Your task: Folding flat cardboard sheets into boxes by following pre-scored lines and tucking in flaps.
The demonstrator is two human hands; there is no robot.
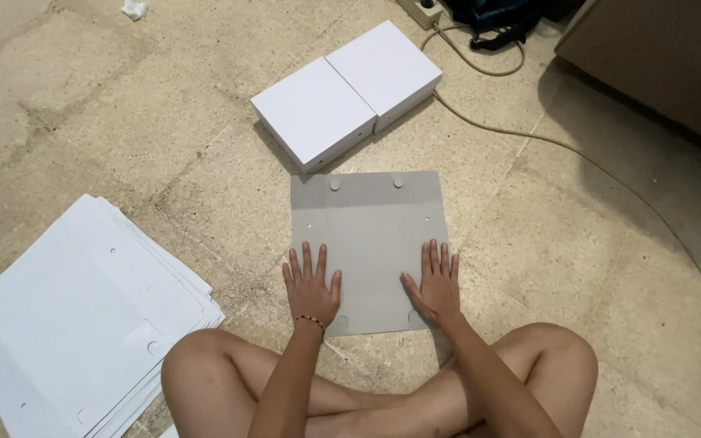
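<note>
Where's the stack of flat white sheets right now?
The stack of flat white sheets lies on the floor, lower left, beside the left knee.

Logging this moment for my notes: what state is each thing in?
Grey cardboard sheet: unfolded, flat on floor.
Left hand: open, palm pressing sheet.
Right hand: open, palm pressing sheet.
Two white boxes: assembled, closed, side by side.
White sheet stack: flat, fanned.
</note>
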